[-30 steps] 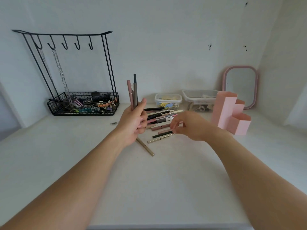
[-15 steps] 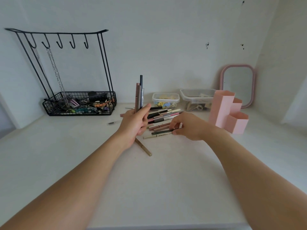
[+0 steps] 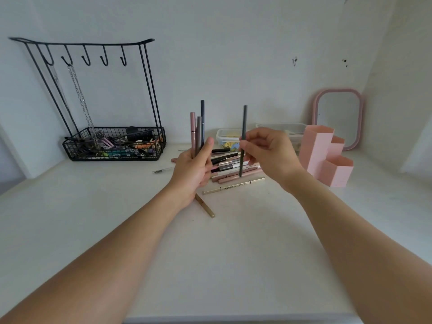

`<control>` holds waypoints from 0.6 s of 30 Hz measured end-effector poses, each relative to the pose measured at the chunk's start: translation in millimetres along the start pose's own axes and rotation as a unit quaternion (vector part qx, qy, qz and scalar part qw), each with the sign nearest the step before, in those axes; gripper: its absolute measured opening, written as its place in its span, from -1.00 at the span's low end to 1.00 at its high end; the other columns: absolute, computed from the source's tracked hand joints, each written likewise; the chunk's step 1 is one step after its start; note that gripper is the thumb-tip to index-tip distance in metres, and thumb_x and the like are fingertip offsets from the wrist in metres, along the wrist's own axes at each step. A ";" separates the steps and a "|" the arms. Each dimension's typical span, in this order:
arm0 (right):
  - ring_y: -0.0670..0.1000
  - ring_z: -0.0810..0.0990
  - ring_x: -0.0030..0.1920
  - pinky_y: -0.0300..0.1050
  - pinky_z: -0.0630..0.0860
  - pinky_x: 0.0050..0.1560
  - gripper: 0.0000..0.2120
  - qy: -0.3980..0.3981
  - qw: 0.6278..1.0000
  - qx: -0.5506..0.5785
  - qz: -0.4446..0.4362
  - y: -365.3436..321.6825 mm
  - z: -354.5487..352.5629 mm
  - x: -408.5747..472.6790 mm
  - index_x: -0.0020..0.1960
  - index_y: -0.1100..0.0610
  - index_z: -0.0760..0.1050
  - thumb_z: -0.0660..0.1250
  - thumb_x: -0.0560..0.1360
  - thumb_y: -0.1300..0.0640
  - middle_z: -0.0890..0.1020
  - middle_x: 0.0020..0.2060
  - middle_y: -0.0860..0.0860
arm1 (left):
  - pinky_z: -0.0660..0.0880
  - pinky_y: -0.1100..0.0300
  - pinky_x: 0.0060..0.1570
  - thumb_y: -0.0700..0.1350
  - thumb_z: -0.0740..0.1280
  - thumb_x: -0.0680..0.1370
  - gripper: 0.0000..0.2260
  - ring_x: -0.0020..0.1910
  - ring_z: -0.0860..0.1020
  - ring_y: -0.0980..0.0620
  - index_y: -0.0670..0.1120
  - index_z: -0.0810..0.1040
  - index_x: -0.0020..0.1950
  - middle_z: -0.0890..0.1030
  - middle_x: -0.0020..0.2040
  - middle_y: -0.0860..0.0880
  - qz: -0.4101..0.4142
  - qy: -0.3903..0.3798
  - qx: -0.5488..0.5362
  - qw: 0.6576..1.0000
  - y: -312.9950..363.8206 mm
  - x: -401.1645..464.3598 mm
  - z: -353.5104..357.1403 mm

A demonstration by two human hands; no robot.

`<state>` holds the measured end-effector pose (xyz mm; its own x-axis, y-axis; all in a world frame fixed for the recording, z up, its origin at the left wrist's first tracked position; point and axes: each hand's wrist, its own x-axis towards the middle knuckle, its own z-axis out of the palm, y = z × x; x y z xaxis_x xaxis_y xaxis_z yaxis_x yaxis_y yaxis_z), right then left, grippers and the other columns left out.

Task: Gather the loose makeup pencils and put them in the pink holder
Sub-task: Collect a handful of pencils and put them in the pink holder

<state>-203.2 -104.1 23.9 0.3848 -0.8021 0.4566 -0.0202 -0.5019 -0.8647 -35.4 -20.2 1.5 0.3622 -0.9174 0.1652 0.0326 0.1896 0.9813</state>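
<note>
White surface (image 3: 222,265) lies bare nearest the person, well short of the pile (image 3: 233,168). Left hand (image 3: 192,170) grips three upright pencils (image 3: 198,132) and right hand (image 3: 268,155) pinches a dark pencil (image 3: 243,141) above the pile. Most pencils lie loose, none visibly in the holder (image 3: 325,155) right of the pile, near the wall, the way open.

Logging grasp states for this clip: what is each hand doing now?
Left hand: closed on three upright makeup pencils.
Right hand: pinching one slim dark pencil, upright.
</note>
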 end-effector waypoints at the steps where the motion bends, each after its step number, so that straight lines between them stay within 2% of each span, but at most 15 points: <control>1: 0.01 0.60 -0.34 -0.18 0.59 -0.28 -0.90 -0.007 0.997 0.068 0.022 -2.2 2.4 -1.9 -0.04 0.30 0.59 0.42 0.52 0.25 0.66 -0.28 0.13 | 0.03 0.20 -0.50 0.27 0.38 0.48 -0.59 -0.53 0.13 0.09 -0.02 0.35 -0.22 0.21 -0.46 0.05 -0.002 -0.019 -0.003 1.000 0.8 -1.8 2.4; 3: 0.02 0.60 -0.32 -0.22 0.58 -0.26 -0.84 -0.038 0.986 0.152 0.053 -4.6 7.8 -5.8 -0.02 0.36 0.57 0.41 0.52 0.25 0.62 -0.26 0.18 | 0.02 0.20 -0.49 0.30 0.45 0.34 -0.57 -0.51 0.10 0.08 0.00 0.38 -0.22 0.19 -0.45 0.05 -0.007 -0.052 -0.004 0.999 1.9 -5.4 7.8; 5: 0.03 0.61 -0.30 -0.22 0.58 -0.24 -0.87 -0.069 0.976 0.196 0.070 -5.5 11.7 -8.8 -0.03 0.35 0.58 0.39 0.52 0.26 0.61 -0.26 0.18 | 0.03 0.25 -0.51 0.22 0.53 0.27 -0.58 -0.53 0.10 0.10 0.01 0.37 -0.25 0.19 -0.47 0.07 -0.006 -0.079 0.013 0.997 -0.7 -6.4 10.8; 8: -0.01 0.59 -0.33 -0.23 0.58 -0.28 -0.94 -0.082 0.973 0.202 0.071 -6.0 13.0 -9.9 -0.12 0.27 0.61 0.39 0.51 0.29 0.63 -0.33 0.11 | 0.10 0.31 -0.57 -0.03 0.60 0.34 -0.63 -0.58 0.17 0.12 -0.10 0.42 -0.18 0.25 -0.49 0.07 0.007 -0.105 0.053 0.993 -2.5 -9.3 12.2; 11: -0.01 0.61 -0.34 -0.24 0.59 -0.28 -0.96 -0.083 0.973 0.205 0.062 -6.7 13.4 -11.3 -0.12 0.27 0.62 0.39 0.50 0.32 0.66 -0.32 0.11 | 0.22 0.39 -0.57 -0.23 0.57 0.41 -0.73 -0.60 0.33 0.23 -0.15 0.49 -0.09 0.38 -0.53 0.17 0.022 -0.109 0.079 0.991 -4.5 -9.8 13.4; 14: 0.02 0.63 -0.33 -0.22 0.62 -0.25 -0.97 -0.078 0.974 0.207 0.055 -7.0 16.6 -11.9 -0.09 0.30 0.62 0.41 0.48 0.33 0.67 -0.28 0.18 | 0.34 0.44 -0.44 -0.19 0.54 0.48 -0.80 -0.49 0.47 0.27 -0.07 0.52 -0.16 0.52 -0.47 0.16 0.054 -0.109 0.114 0.986 -6.2 -10.6 13.5; 16: 0.06 0.64 -0.31 -0.16 0.63 -0.23 -0.90 -0.072 0.980 0.179 0.050 -3.9 18.8 -12.2 -0.06 0.37 0.61 0.43 0.46 0.33 0.67 -0.23 0.24 | 0.43 0.34 -0.27 -0.07 0.52 0.50 -0.90 -0.30 0.59 0.19 0.01 0.64 -0.17 0.65 -0.32 0.06 0.061 -0.091 0.141 0.984 -7.2 -9.7 13.7; 18: 0.06 0.64 -0.28 -0.12 0.60 -0.22 -0.88 -0.078 0.987 0.130 0.048 -1.3 20.4 -12.9 -0.05 0.36 0.63 0.44 0.47 0.29 0.68 -0.20 0.25 | 0.39 0.28 -0.37 -0.02 0.45 0.54 -0.77 -0.35 0.54 0.11 0.07 0.62 -0.32 0.57 -0.38 0.06 0.046 -0.068 0.165 0.983 -7.4 -9.3 13.9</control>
<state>-189.4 -86.5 14.8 0.5306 -0.7720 0.3501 0.1658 -0.3105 -0.9360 -52.0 -17.9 -6.0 0.2208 -0.9443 0.2441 -0.3065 0.1704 0.9365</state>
